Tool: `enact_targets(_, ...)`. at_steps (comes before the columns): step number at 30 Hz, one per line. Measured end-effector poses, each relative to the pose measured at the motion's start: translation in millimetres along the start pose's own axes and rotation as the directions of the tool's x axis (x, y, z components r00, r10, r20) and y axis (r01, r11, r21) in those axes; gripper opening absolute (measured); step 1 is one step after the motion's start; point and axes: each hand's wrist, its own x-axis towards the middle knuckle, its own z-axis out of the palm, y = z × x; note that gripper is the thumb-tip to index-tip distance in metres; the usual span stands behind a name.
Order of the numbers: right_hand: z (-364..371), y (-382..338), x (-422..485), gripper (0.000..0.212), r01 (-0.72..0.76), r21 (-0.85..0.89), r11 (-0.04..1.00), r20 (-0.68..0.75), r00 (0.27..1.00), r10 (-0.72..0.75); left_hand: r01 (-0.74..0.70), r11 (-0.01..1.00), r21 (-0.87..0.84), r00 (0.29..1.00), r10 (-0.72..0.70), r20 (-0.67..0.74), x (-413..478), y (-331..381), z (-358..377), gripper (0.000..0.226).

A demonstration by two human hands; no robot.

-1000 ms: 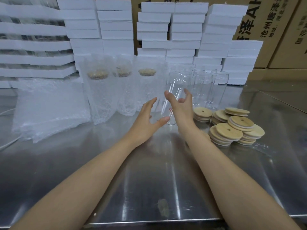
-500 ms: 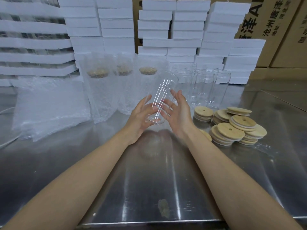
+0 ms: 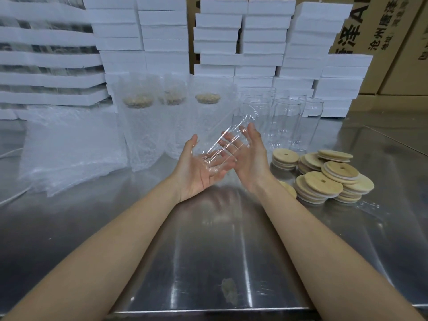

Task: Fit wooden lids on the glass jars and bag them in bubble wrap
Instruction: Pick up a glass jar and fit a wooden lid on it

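A clear glass jar (image 3: pixel 231 130) without a lid hangs tilted above the steel table (image 3: pixel 208 251), its mouth up and to the right. My left hand (image 3: pixel 199 174) lies palm up under the jar's base, fingers relaxed. My right hand (image 3: pixel 252 158) presses straight fingers against the jar's right side. To the right lies a pile of round wooden lids (image 3: pixel 324 179). Several empty jars (image 3: pixel 287 121) stand upright behind my right hand. Three lidded jars in bubble-wrap bags (image 3: pixel 139 126) stand behind my left hand.
A stack of flat bubble-wrap bags (image 3: pixel 69 149) lies at the left. White foam boxes (image 3: pixel 259 42) are stacked along the back, with cardboard cartons (image 3: pixel 382 31) behind them. The table's front edge runs just below my forearms.
My right hand lifted one jar from the standing group and tipped it toward me. My left hand came under its base, turning palm up. The jar now leans further over, between both hands.
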Motion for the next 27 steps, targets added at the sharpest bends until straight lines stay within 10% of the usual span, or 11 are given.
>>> enact_targets(8,3,8,-4,0.064,0.354,-0.377,0.856,-0.050,0.915,-0.401,-0.142,0.982,0.122,0.969,0.163,-0.188,12,-2,-7,0.070)
enact_targets(19,9,24,-13,0.093,0.682,-0.719,0.137,0.487,0.634,-0.600,-0.269,0.961,0.059,0.935,0.275,-0.224,9,6,-11,0.029)
enact_targets(27,13,26,-14,0.093,0.656,-0.728,0.202,0.430,0.666,-0.609,-0.336,0.923,0.189,0.887,0.378,-0.266,14,6,-13,0.042)
